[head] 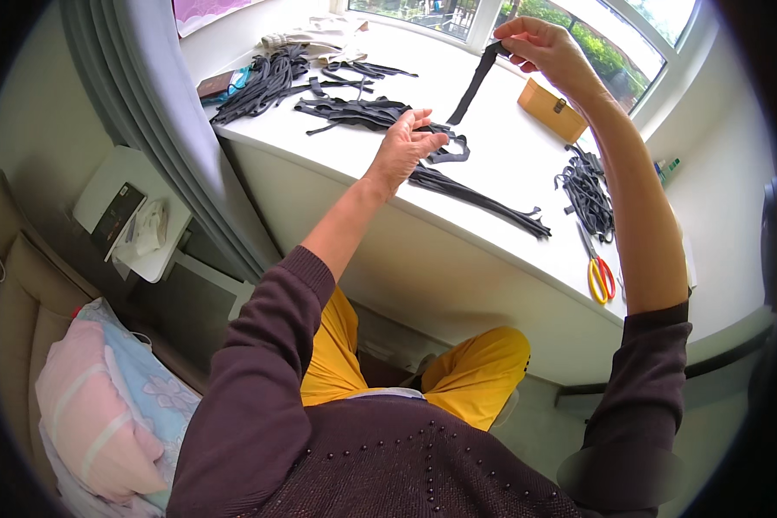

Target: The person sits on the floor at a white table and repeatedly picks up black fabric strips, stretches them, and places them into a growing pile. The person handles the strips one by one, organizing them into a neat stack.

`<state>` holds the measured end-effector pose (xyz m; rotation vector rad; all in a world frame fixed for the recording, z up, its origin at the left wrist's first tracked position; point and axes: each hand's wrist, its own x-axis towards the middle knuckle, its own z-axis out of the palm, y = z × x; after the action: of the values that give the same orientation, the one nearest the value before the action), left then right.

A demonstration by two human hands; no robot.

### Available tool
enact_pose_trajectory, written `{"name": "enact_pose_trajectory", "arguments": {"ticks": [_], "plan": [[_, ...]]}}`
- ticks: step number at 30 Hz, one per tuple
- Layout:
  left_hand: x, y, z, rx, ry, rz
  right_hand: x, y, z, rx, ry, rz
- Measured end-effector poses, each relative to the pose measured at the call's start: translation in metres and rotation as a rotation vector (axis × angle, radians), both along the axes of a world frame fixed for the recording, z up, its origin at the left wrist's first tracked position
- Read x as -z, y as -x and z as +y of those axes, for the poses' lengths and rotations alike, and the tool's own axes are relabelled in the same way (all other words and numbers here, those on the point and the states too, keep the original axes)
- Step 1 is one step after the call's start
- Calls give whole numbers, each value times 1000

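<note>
Raised near the window, my right hand (536,46) pinches the top of a dark fabric strip (476,83), which hangs down toward the white sill. My left hand (406,146) has its fingers apart with nothing in them. It hovers over or beside a pile of dark strips (362,111); whether it touches them I cannot tell. A looped strip (456,153) curls just right of those fingers. Closer to the front edge lies a long straight bundle of strips (479,198), its left end partly behind my left hand.
Scissors with yellow and red handles (601,277) lie below a tangled heap of strips (586,191) at right. A tan box with a clasp (552,110) stands by the window. Another large strip bundle (269,81) rests at far left beside the grey curtain (162,116).
</note>
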<state>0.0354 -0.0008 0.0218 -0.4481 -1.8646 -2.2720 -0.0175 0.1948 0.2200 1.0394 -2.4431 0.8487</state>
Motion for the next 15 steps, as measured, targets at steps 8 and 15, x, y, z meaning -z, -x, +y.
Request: {"name": "enact_pose_trajectory", "arguments": {"ticks": [8, 15], "plan": [[10, -34, 33, 251, -32, -116, 3, -37, 18, -10, 19, -115], [20, -63, 8, 313, -70, -235, 28, -58, 63, 120, 135, -280]]}}
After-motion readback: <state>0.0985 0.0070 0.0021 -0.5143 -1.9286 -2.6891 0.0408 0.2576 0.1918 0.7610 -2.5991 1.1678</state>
